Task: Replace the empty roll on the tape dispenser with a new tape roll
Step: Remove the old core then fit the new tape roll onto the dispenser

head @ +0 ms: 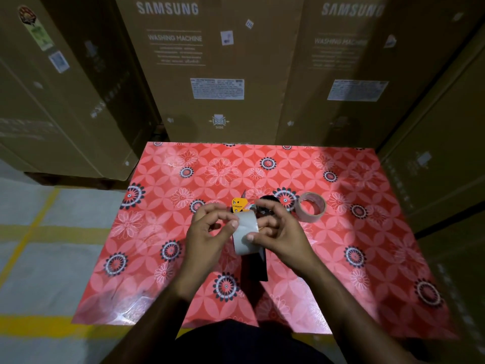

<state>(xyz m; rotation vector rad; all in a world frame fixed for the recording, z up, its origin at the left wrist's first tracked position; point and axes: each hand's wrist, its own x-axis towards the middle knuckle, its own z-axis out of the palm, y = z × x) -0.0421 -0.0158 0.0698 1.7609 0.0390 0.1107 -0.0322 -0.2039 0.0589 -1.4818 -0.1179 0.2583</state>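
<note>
- Head view: your left hand (210, 232) and right hand (278, 232) meet over the middle of the table (367, 271), which is covered in a red flowered sheet.
- Between them you hold a tape roll (245, 233), seen edge-on. Your left thumb and forefinger pinch narrowly at its upper left edge, and your right thumb presses on its lower right face.
- The tape dispenser (240, 204) lies under your hands, its yellow head towards the far edge and its dark handle towards the near edge.
- A second roll (311, 206) rests flat on the table just beyond your right hand, towards the right edge and apart from the dispenser.
- Which of the two is the new roll I cannot tell for certain; the flat one looks thinly wound.
- My judgement: you are midway. The roll in your hands looks to be at the dispenser's hub, but whether it is seated is hidden.
- Likely still left: seating it fully and threading the tape end to the blade.
</note>
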